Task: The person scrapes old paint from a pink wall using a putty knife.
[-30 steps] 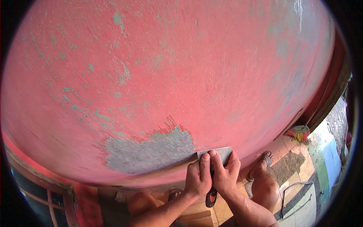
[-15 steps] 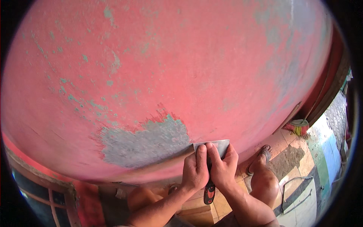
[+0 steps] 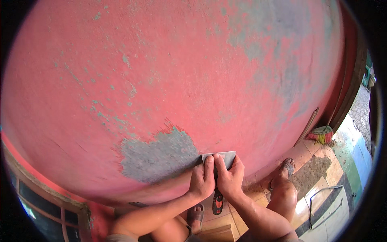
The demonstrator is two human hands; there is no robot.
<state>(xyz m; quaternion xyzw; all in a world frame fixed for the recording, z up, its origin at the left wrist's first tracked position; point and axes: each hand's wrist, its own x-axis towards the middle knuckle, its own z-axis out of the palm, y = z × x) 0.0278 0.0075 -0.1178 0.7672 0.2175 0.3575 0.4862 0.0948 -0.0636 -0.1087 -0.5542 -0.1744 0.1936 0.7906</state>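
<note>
A wide-bladed scraper with a black and red handle is held in both my hands, its metal blade against the lower part of the red wall. My left hand is closed on it, the thumb pressed on the blade. My right hand grips the other side, with its thumb also on the metal. The handle hangs down between my wrists. Just left of the blade lies a bare grey patch with ragged edges, where the red paint is off.
Both sandalled feet stand on the tiled floor below the wall. On the right are a broom, a patch of brown debris and a thin bent dark rod. A framed window is at the lower left.
The view has shifted, so the wall patch appears farther right and my left foot shows. My hands and the scraper sit slightly farther left in the picture, still beside the patch.
</note>
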